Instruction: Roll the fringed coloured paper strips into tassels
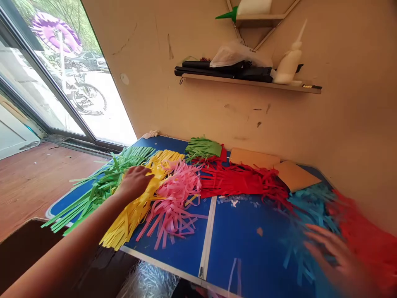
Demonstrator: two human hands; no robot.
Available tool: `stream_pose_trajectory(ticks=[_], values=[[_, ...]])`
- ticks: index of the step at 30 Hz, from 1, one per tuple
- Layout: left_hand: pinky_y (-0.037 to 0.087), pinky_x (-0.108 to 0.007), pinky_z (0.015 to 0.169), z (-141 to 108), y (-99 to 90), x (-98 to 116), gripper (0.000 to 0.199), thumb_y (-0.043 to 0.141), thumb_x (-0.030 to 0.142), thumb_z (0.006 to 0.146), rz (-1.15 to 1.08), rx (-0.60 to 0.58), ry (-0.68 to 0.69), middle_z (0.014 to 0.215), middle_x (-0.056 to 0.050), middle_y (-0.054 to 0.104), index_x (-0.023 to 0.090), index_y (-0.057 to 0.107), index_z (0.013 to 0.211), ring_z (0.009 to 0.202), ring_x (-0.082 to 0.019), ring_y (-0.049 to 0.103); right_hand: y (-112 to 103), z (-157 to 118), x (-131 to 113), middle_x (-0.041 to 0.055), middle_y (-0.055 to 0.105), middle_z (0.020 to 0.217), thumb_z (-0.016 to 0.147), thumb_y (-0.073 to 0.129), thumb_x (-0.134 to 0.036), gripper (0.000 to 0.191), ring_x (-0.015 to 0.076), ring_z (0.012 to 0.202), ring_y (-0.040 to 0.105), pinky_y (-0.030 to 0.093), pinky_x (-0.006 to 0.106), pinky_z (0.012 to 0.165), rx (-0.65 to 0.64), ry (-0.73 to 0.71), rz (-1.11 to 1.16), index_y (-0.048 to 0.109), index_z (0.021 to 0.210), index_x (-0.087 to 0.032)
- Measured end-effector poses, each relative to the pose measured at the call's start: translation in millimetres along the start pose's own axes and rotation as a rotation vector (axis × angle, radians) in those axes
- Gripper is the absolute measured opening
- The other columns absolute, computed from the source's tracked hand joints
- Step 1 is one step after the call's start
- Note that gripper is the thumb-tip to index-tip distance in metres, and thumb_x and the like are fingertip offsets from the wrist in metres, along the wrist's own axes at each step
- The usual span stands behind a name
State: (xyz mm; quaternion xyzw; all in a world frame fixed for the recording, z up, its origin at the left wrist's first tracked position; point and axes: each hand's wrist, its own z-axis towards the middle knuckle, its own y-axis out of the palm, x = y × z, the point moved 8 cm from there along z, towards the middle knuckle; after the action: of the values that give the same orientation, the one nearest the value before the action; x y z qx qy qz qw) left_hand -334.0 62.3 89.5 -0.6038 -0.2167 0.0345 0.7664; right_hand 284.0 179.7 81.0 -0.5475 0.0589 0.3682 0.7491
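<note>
My left hand point(135, 182) rests on a yellow paper fringe point(163, 159), its fingers curled down into the strips. Left of it lies a green paper fringe point(93, 196), strips fanned over the table edge. A tangled pink fringe point(178, 186) sits just to its right. My right hand point(335, 252), blurred by motion, hovers at or over a blue fringe point(316, 205) with fingers spread; contact cannot be made out. A red fringe point(235, 180) lies across the back middle, and another red bundle point(366, 223) is at the far right, also smeared.
The blue folding table point(242, 231) stands against a wall. Orange sheets point(296, 176) and a smaller green bundle point(203, 149) lie along its back. A shelf point(248, 80) above holds a white squeeze bottle point(288, 64). Shredded clear strips point(151, 279) sit below the front edge.
</note>
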Motion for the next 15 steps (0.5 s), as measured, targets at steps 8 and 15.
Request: stream_pose_trajectory(ticks=[8, 15], values=[[0.03, -0.045, 0.102, 25, 35.7, 11, 0.023, 0.051, 0.025, 0.083, 0.142, -0.133, 0.229, 0.085, -0.01, 0.07, 0.021, 0.068, 0.067, 0.103, -0.028, 0.056, 7, -25, -10, 0.0061, 0.072, 0.111, 0.091, 0.053, -0.058, 0.035, 0.0243, 0.09, 0.073, 0.064, 0.032, 0.071, -0.033, -0.182, -0.161, 0.074, 0.096, -0.031], [0.039, -0.036, 0.092, 28, 31.6, -8, 0.024, 0.055, 0.04, 0.077, 0.069, -0.146, 0.215, 0.086, -0.007, 0.07, 0.024, 0.072, 0.07, 0.094, -0.025, 0.056, 35, 5, -98, 0.005, 0.073, 0.107, 0.095, 0.054, -0.047, 0.026, 0.0213, 0.09, 0.074, 0.063, 0.029, 0.077, -0.117, -0.365, -0.055, 0.074, 0.098, -0.031]])
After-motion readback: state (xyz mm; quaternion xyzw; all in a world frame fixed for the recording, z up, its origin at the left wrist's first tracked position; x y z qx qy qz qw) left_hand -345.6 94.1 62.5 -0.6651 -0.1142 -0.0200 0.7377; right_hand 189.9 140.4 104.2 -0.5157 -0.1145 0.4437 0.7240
